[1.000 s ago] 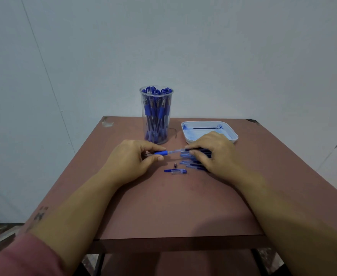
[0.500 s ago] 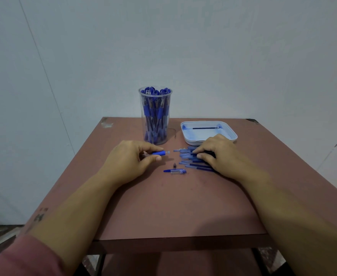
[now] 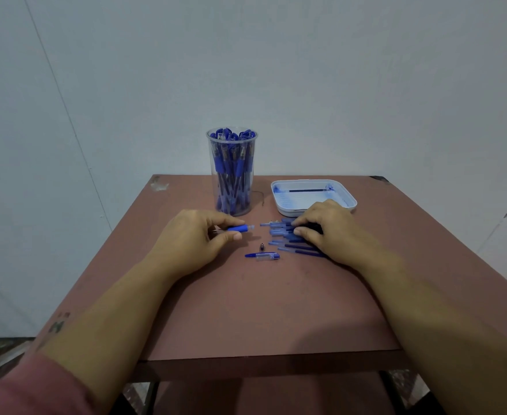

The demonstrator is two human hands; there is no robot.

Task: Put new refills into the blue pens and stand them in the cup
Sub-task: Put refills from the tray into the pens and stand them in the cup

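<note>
The left hand (image 3: 198,239) rests on the table (image 3: 246,313), thumb and index finger pinching a pen barrel (image 3: 241,228) by its blue grip, its clear end pointing right. The right hand (image 3: 328,232) lies knuckles-up, bent fingers on a pile of refills (image 3: 279,232); whether it grips 1 cannot be told. Behind stand a clear cup (image 3: 232,187) of blue pens and a white tray (image 3: 288,209). A pen cap (image 3: 262,256) lies between the hands.

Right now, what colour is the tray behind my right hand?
White, with a pale blue inside; the head view shows the tray best.
</note>
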